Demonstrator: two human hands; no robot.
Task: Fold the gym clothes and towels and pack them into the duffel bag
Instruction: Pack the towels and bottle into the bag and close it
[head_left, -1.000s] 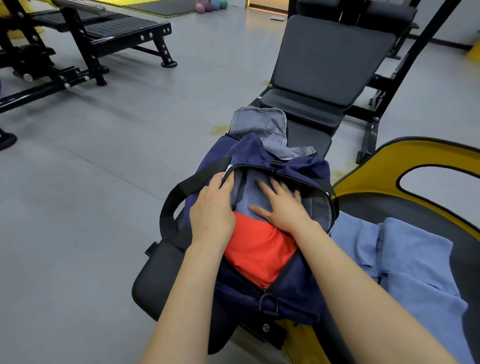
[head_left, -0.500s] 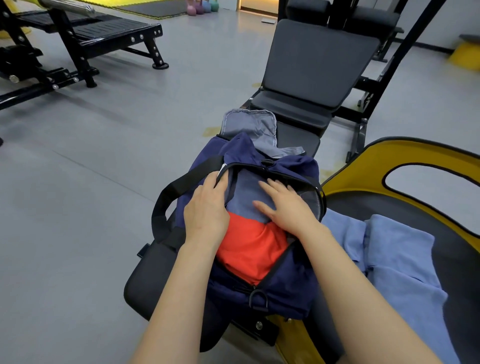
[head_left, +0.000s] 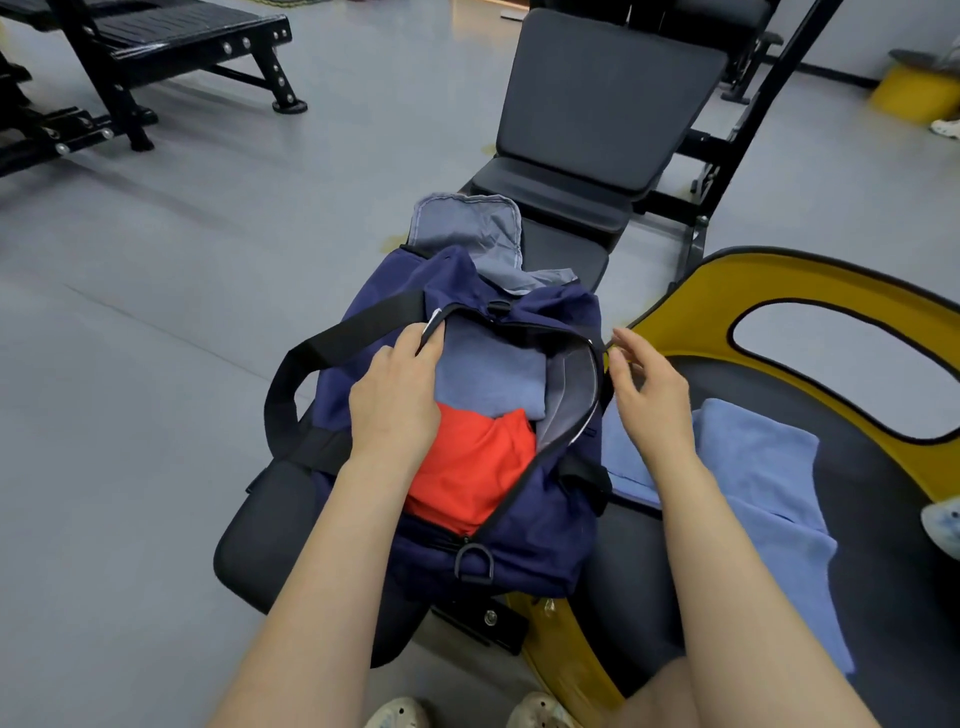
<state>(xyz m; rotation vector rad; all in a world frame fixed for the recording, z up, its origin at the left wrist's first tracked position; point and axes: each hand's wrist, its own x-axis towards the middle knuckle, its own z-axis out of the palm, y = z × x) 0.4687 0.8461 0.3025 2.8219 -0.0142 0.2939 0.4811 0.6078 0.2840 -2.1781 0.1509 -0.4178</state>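
A navy duffel bag (head_left: 524, 545) lies unzipped on a black padded bench. Inside it a folded grey-blue cloth (head_left: 488, 379) sits at the far end and a folded red garment (head_left: 467, 467) lies nearer me. My left hand (head_left: 395, 400) grips the left rim of the bag's opening beside the black strap (head_left: 311, 358). My right hand (head_left: 649, 384) hovers just outside the bag's right rim, fingers loosely spread, holding nothing. A light blue towel (head_left: 763, 488) lies unfolded to the right of the bag.
The bag's bench (head_left: 249, 540) meets an upright black backrest (head_left: 608, 98) ahead. A yellow-and-black curved seat (head_left: 727, 280) holds the towel on the right. Black gym frames (head_left: 156, 41) stand far left on the grey floor. My shoes (head_left: 400, 714) show at the bottom.
My right hand has lifted off the grey-blue cloth inside the bag and moved right, outside the rim. My left hand stays on the left rim.
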